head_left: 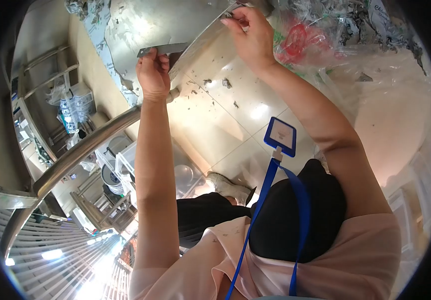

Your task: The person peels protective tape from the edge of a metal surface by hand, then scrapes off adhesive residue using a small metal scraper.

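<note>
My left hand [154,75] is closed round a flat grey metal strip [174,48] at the upper left centre, over the edge of a shiny metal sheet [138,22]. At the sheet's far right corner, my right hand [250,37] is closed in a pinch. Something small and dark shows between its thumb and fingertips, too small to name. A red plastic piece [295,42] lies just right of that hand, among clear plastic film.
A curved metal rail [93,142] runs along the left. Dark scraps [226,83] lie on the tiled floor [225,125]. A blue-framed badge [280,136] hangs from a lanyard. Shelves with tableware stand at the left; crumpled film and grey scraps fill the upper right.
</note>
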`<action>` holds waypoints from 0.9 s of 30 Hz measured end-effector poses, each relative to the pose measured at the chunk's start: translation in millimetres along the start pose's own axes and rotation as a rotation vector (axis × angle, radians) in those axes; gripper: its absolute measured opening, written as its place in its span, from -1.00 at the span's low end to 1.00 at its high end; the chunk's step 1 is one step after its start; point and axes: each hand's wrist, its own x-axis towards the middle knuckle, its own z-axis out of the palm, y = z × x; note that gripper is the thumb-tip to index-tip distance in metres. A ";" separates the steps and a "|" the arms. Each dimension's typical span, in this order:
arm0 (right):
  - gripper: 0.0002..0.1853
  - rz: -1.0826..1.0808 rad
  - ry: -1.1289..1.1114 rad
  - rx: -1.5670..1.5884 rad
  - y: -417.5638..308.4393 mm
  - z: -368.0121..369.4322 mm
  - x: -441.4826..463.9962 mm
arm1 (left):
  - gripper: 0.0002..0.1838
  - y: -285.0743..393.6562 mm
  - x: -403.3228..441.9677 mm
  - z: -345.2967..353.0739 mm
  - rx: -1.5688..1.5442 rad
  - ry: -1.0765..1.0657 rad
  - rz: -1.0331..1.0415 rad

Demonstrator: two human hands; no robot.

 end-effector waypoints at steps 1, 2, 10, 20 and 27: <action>-0.77 -0.013 -0.002 0.024 -1.0 0.1 0.6 | -0.89 1.1 1.3 -2.1 -0.024 -0.012 -0.017; -0.79 -0.023 0.009 0.001 -2.9 0.7 1.4 | -0.89 1.4 1.5 -4.0 -0.048 -0.022 -0.035; -0.93 -0.029 0.010 -0.003 -3.0 0.3 4.2 | -0.89 0.1 1.8 -1.2 0.017 -0.029 -0.009; -0.88 0.077 0.078 -0.054 21.9 -6.7 -6.9 | -0.91 0.1 2.5 -0.6 0.025 -0.010 -0.034; -0.81 0.078 0.022 0.032 20.0 -2.2 -12.5 | -0.91 1.9 3.2 0.2 0.021 -0.002 -0.055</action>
